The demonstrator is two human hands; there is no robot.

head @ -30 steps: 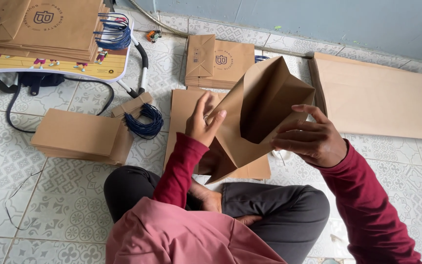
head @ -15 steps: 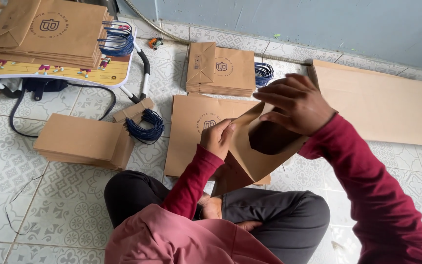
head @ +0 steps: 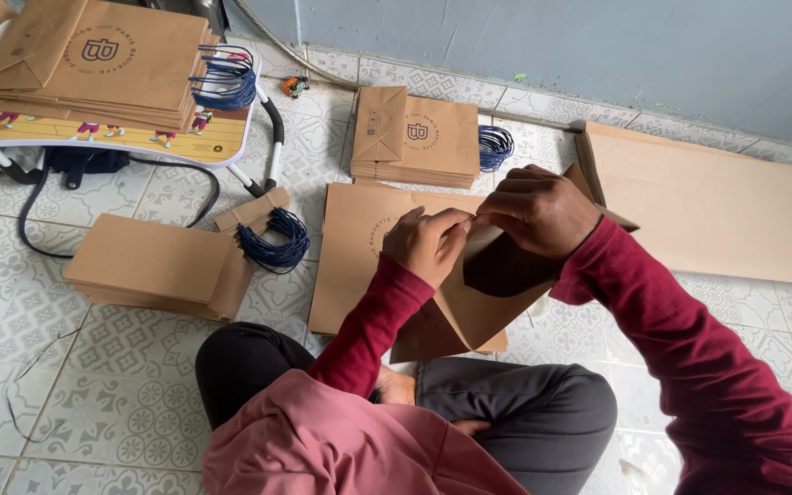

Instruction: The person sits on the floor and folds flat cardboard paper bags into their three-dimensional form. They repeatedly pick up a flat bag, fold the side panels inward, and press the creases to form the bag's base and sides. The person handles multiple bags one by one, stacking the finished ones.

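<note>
Both hands meet at the top rim of an opened brown paper bag [head: 483,302] held over the lap: the left hand [head: 425,243] pinches the rim, and the right hand [head: 538,209] is closed on it from the far side. The bag's mouth shows dark; contents cannot be told. Beneath lies a flat bag stack [head: 359,247]. Blue cord handles [head: 272,240] lie left; bare tile [head: 11,302] runs further left.

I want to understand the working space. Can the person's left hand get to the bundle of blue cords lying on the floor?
Probably yes. The blue cords lie on bare tiles to the left of the left hand, with nothing standing between them. But that hand, together with the right hand, is pinching the open paper bag, so it must let go first.
</note>
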